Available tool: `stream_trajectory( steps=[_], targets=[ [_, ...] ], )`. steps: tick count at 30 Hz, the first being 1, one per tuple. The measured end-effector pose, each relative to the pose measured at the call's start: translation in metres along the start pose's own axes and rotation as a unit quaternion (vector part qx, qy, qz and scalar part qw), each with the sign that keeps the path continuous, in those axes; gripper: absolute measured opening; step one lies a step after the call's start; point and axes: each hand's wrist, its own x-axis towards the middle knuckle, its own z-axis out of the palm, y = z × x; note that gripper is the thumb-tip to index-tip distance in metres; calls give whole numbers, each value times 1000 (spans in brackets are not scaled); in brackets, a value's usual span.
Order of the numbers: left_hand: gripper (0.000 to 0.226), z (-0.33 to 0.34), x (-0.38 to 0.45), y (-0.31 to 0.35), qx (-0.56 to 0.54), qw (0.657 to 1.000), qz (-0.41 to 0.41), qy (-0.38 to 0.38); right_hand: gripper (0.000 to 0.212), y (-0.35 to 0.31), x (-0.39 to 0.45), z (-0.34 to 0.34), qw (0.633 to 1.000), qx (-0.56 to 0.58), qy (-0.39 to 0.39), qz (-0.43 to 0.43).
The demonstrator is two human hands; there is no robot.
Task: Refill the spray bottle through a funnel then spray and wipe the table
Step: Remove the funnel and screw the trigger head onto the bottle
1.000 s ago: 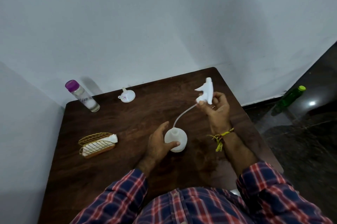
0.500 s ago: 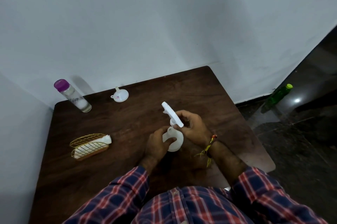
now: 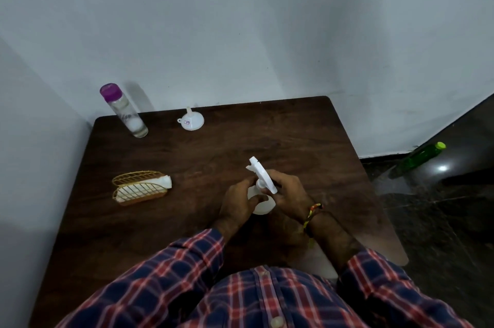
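Left hand (image 3: 238,203) curls round white spray bottle (image 3: 263,204), standing near table (image 3: 307,140) centre. Right hand (image 3: 287,194) grips spray head (image 3: 262,174) seated on bottle neck, nozzle pointing away and left. White funnel (image 3: 191,120) at far edge, mouth down. Purple-capped bottle (image 3: 124,111) upright at far left corner. Wire holder (image 3: 140,188) with white cloth (image 3: 163,180) at left.

Spray head (image 3: 262,176) now back atop bottle (image 3: 263,204).
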Motion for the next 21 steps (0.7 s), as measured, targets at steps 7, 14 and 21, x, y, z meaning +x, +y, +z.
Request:
stream_trajectory(
  steps=[7,14,21],
  targets=[
    [41,2,3,0,-23,999,-27,-17,18,4,9,-10,999,-22,-45,17],
    [52,5,0,-2,-15,1000,7,4,16,6,-9,19,989,-62,112,72],
    [41,2,2,6,-20,1000,16,14,18,2,-11,17,991,-22,106,80]
  ],
)
